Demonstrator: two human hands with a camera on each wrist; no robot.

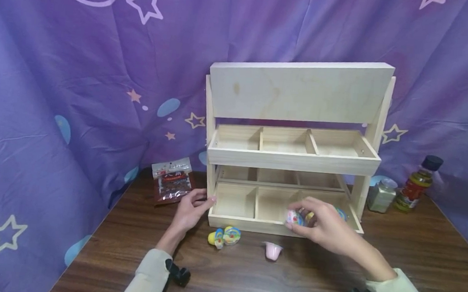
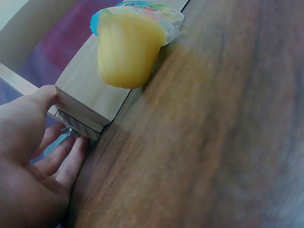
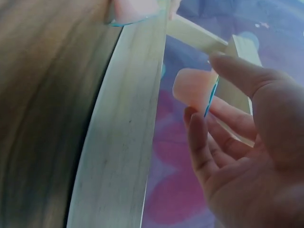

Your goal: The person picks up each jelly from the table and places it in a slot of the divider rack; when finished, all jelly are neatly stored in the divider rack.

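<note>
My right hand [image 1: 327, 224] pinches a small pink jelly cup [image 3: 192, 88] by its lid edge, over the front of the lower tray of a wooden rack [image 1: 290, 162]. Behind the fingers, part of another jelly cup's printed lid [image 1: 342, 214] shows in the tray's right compartment. At the lower tray's left front corner, my left hand [image 1: 189, 211] grips the wood, thumb on the front and fingers round the side. Yellow jelly cups [image 2: 128, 52] with printed lids lie on the table before the rack. A pink jelly cup [image 1: 273, 251] stands a little right of them.
A sealed snack bag [image 1: 173, 182] lies left of the rack. On the right stand a glass jar [image 1: 382, 195] and a dark-capped bottle [image 1: 416, 183]. A purple curtain [image 1: 96, 107] hangs behind the wooden table [image 1: 127, 238]. The rack's upper tray [image 1: 294, 162] overhangs the lower one.
</note>
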